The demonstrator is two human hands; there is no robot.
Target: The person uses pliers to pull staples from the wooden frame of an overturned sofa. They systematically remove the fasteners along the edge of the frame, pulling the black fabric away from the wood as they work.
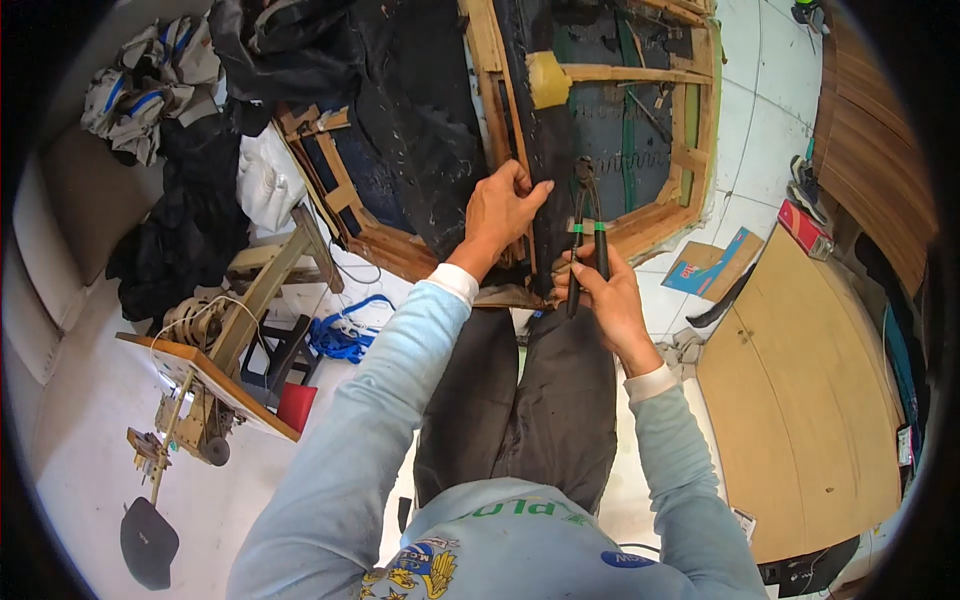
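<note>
An upholstered seat frame of bare wood (655,232) stands in front of my legs, with zigzag springs and dark webbing inside it. Black fabric (420,120), dotted with staples or loose threads, covers its left part. Over the middle rail, my left hand (497,215) has its fingers curled in and its thumb pointing right at a black fabric strip (550,150); whatever its fingertips pinch is hidden. My right hand (612,298) grips a pair of end-cutting pincers (601,245) by black handles with green bands. The jaws point away from me, just right of the strip.
Yellow foam (548,80) sits on the rail. At the left are a wood-topped machine stand (215,375), blue straps (350,330) and piled dark cloth (190,230). A tan board (800,400) and flattened cardboard (712,265) lie to the right.
</note>
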